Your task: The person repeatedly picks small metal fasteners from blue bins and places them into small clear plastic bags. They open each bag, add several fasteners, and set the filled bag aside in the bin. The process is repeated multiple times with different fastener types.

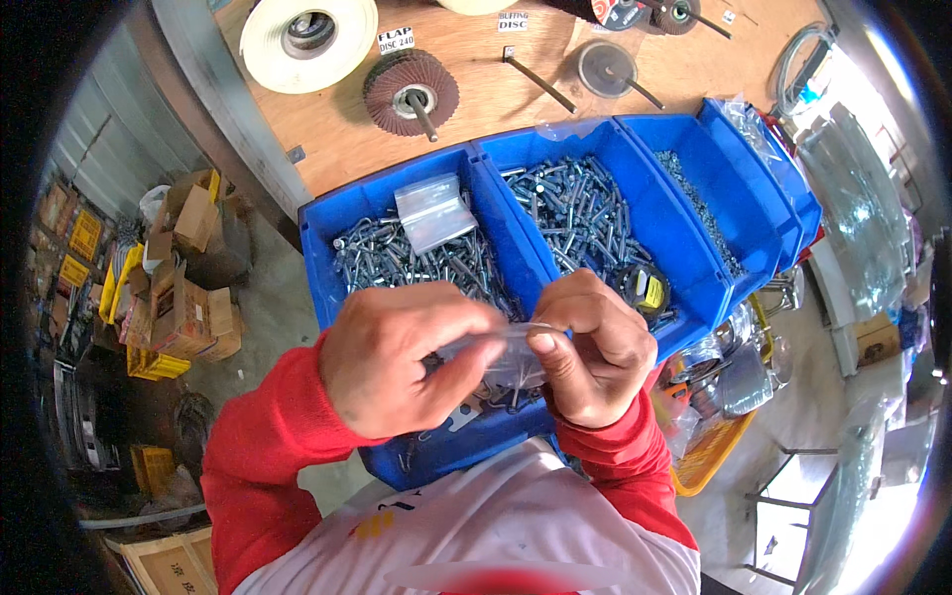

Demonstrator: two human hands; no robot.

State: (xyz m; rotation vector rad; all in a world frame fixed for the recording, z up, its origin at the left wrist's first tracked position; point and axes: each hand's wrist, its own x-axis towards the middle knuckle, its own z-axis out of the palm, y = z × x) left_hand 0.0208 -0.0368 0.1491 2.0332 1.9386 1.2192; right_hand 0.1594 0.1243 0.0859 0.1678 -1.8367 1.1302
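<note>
One clear, thin plastic bag [518,373] sits at the centre of the grip, spanning the gap between the left hand [392,362] and the right hand [598,347]. The right hand grasps its near end, thumb pressed against the curled forefinger. The left thumb and forefinger meet the bag's other side, slightly blurred; I cannot tell whether they pinch it.

Just beyond the right fingers lies a round-cornered black tape measure with a yellow label [650,292]. Beyond the left hand, a flat stack of clear plastic bags [434,213] rests on silver metal bolts [377,256] in a blue plastic bin [372,198]. Directly below the grip, small flat metal pieces [464,415] show. Right of the grip and lower stands an orange-yellow plastic basket [721,454]. Farthest beyond the grip, a brown pleated abrasive disc [382,91] is mounted on a pale wooden board [476,84].
</note>
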